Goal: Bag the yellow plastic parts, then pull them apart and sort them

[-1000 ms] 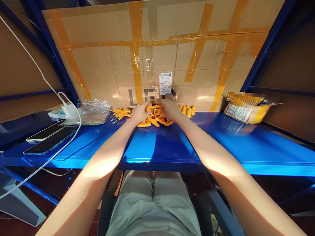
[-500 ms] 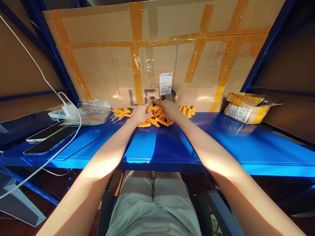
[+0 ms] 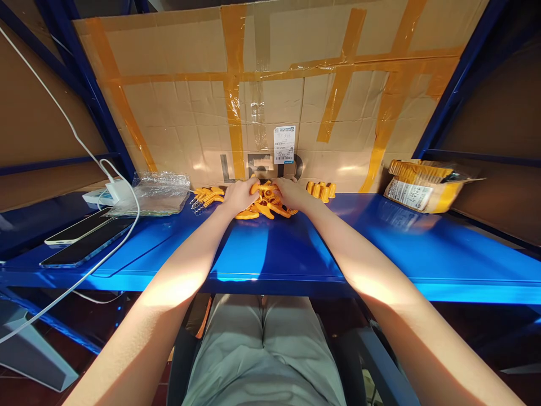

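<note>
A pile of orange plastic parts point(image 3: 264, 210), some curved and some ring-like, lies at the back of the blue shelf. My left hand point(image 3: 240, 196) is at the pile's left side, its fingers closed around an orange plastic piece point(image 3: 255, 186). On the pile's right side, my right hand point(image 3: 291, 193) has its fingers curled inward; what they hold, if anything, is hidden. Left of my left hand lie orange pieces with small metal chains point(image 3: 207, 197). Several orange cylinder-like pieces point(image 3: 322, 192) stand just right of my right hand.
Two phones point(image 3: 87, 242) lie at the left by a white charger point(image 3: 120, 190), its cable point(image 3: 137, 208) looping over the shelf edge. Clear plastic packaging point(image 3: 163, 192) sits beside them. A taped package point(image 3: 422, 189) stands at right. Taped cardboard point(image 3: 181, 118) closes the back.
Both hands stay at the pile with only slight finger movement. My left hand has shifted a little to the left. The things around have not moved.
</note>
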`<state>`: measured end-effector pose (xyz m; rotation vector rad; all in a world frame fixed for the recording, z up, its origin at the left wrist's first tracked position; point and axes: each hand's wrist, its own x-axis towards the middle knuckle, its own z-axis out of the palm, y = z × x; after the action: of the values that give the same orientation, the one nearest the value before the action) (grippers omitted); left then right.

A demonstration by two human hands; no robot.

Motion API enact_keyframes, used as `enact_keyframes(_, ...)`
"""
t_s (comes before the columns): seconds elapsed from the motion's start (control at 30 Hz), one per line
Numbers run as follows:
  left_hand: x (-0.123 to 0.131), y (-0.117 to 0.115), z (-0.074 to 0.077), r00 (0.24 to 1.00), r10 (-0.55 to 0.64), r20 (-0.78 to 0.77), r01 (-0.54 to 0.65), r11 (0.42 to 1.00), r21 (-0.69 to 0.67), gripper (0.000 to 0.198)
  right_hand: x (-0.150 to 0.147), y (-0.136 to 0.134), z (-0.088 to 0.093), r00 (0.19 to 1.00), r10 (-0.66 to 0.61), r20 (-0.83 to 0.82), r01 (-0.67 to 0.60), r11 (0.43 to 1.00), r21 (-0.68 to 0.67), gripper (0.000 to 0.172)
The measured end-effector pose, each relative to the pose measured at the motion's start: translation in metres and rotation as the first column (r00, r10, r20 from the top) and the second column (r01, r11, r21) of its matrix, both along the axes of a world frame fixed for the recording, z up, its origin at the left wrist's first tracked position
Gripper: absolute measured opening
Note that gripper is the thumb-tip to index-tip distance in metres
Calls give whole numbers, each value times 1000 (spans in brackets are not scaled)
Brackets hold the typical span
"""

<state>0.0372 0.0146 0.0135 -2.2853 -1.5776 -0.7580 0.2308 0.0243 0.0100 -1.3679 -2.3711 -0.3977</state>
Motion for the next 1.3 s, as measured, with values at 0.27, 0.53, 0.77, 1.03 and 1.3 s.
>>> enact_keyframes(0.27,1,-2,4,999,40,22,-40,999,-12,37,5,-3,6,995,-67,-70,78,983,165,26)
enact_keyframes(0.53,-10,4,6,978,188,91,-185,982,-43,38,20,15,-2,954,13,-301,61,970,237,17)
enact_keyframes(0.77,-32,13,2,893,343,291,-335,939,-79,37,58,41,-8,784,-54,-619,250,939,235,14)
enact_keyframes(1.03,-70,33,-16,797,398,455,-399,911,-99,47,108,29,-28,440,-480,-759,582,796,-166,16)
enact_keyframes(1.3,-80,40,-33,789,534,304,-474,844,-253,62,117,29,-35,330,-660,-675,552,715,-429,19)
